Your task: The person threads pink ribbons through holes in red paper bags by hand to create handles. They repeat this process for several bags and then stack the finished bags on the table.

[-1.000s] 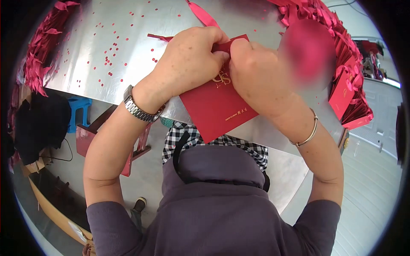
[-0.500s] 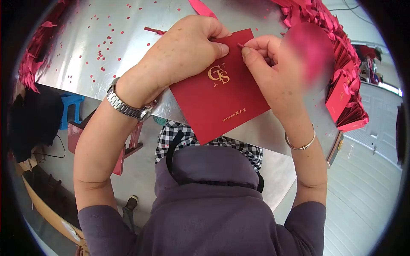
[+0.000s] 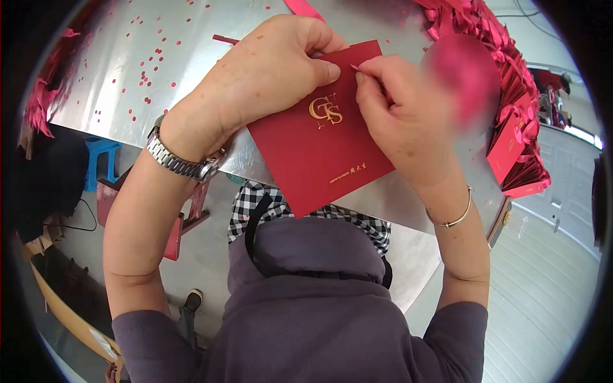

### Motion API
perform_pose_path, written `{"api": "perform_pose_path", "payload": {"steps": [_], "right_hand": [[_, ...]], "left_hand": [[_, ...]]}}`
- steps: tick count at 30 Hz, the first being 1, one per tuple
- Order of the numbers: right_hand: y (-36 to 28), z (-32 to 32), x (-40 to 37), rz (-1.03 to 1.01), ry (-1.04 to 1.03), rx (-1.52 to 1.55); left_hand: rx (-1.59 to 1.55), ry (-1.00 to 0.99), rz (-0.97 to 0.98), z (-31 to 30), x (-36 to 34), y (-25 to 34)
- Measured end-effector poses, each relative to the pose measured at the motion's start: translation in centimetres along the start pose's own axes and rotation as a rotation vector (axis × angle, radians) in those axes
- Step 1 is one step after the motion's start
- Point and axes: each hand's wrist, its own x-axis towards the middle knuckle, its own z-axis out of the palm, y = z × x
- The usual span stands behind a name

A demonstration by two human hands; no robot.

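Observation:
A flat red paper gift bag [image 3: 325,153] with a gold monogram and small gold lettering is held tilted over the table's front edge. My left hand [image 3: 271,70] is closed on its top edge, thumb on the front face and fingers hidden behind. At the upper right of the bag, a short bit of dark pink ribbon [image 3: 353,66] shows at the front face. My right hand [image 3: 399,108] is closed in a pinch at that ribbon's end, thumb and index finger close together. Behind the bag, a wider pink ribbon [image 3: 303,8] lies on the table.
Small red paper dots [image 3: 152,67] are scattered over the metal table [image 3: 191,38]. Red bags with pink ribbons [image 3: 511,137] are piled along the right side. More pink ribbon [image 3: 39,108] hangs at the far left. A blue stool [image 3: 102,159] stands below on the left.
My right hand has shifted slightly up and left, its fingertips still at the ribbon end. The bag and my left hand have moved a little left in view.

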Motion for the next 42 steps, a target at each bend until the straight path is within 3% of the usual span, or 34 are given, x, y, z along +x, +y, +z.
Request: {"api": "perform_pose_path", "payload": {"steps": [4,6,8,10,12,13,15,16,18,19,23,25,26,29,32,39,42], "right_hand": [[-0.5,-0.6,0.8,-0.045,-0.090,-0.115],[-1.2,-0.7,1.3,-0.181,-0.264,-0.390],[-1.8,-0.3,1.6,-0.218,-0.297,-0.434],[-1.8,-0.2,1.8,-0.253,-0.327,-0.485],[-0.7,-0.1,2.4,-0.051,-0.281,-0.295],[-0.3,-0.1,2.4,-0.055,-0.279,-0.298],[0.3,0.0,2.2,0.429,-0.287,0.261],[0.3,0.1,2.0,0.428,-0.284,0.260],[-0.3,0.6,1.6,-0.010,-0.218,-0.217],[-0.9,0.5,1.3,-0.083,-0.300,-0.335],[-0.8,0.4,1.6,-0.102,-0.306,-0.365],[0.2,0.1,2.3,0.293,-0.230,0.093],[0.8,-0.1,2.5,0.572,-0.303,0.341],[0.6,-0.4,0.8,0.473,-0.167,0.460],[0.6,-0.1,-0.1,0.513,-0.072,0.496],[0.8,0.6,-0.1,0.480,-0.070,0.496],[0.6,0.2,0.6,0.423,-0.141,0.362]], "left_hand": [[0.046,0.029,0.103,0.3,0.1,-0.7],[0.049,0.045,0.126,0.5,0.3,-1.2],[0.150,0.167,0.243,0.9,0.6,-1.5],[0.148,0.146,0.207,0.8,0.4,-1.0],[0.142,0.131,0.174,0.8,0.3,-1.0],[0.186,0.165,0.231,0.9,0.5,-1.5],[0.229,0.208,0.290,1.0,0.5,-1.7],[0.231,0.205,0.268,1.2,0.5,-1.5],[0.237,0.199,0.245,1.3,0.5,-1.4],[0.243,0.197,0.237,1.3,0.5,-1.4],[0.268,0.207,0.253,1.2,0.5,-1.4],[0.199,0.204,0.221,0.9,0.3,-1.1],[0.133,0.197,0.189,0.7,0.2,-0.9],[0.125,0.190,0.210,0.5,0.6,-1.3],[0.111,0.184,0.197,0.5,0.6,-1.3],[0.128,0.184,0.137,0.8,0.1,-0.6],[0.091,0.182,0.123,1.0,0.0,-0.8]]}}
